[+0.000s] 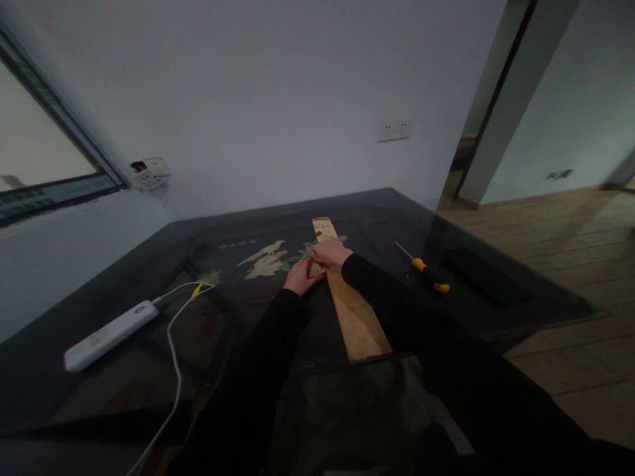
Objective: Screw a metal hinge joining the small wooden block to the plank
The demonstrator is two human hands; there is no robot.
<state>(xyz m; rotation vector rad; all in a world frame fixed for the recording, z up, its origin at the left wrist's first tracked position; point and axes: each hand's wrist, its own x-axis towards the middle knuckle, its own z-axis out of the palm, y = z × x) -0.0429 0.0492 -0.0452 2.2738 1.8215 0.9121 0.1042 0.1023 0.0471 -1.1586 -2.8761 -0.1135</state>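
Observation:
A long, narrow wooden board [354,314] lies lengthwise on a dark table, its near end close to the front edge. My left hand [300,276] is at the board's left side, its fingers closed on a small light wooden piece [316,268] against that edge. Across the board's upper half reaches my right hand [331,253], fingers curled together just above the same piece. Whatever my right fingers pinch is hidden. Dark marks show on the far end of the board.
To the right lie a yellow-and-black screwdriver [424,268] and a flat black object [486,276]. A white power strip [112,336] with a white cable [174,344] is on the left. The dark table [278,228] has a printed bird picture and stands against the wall.

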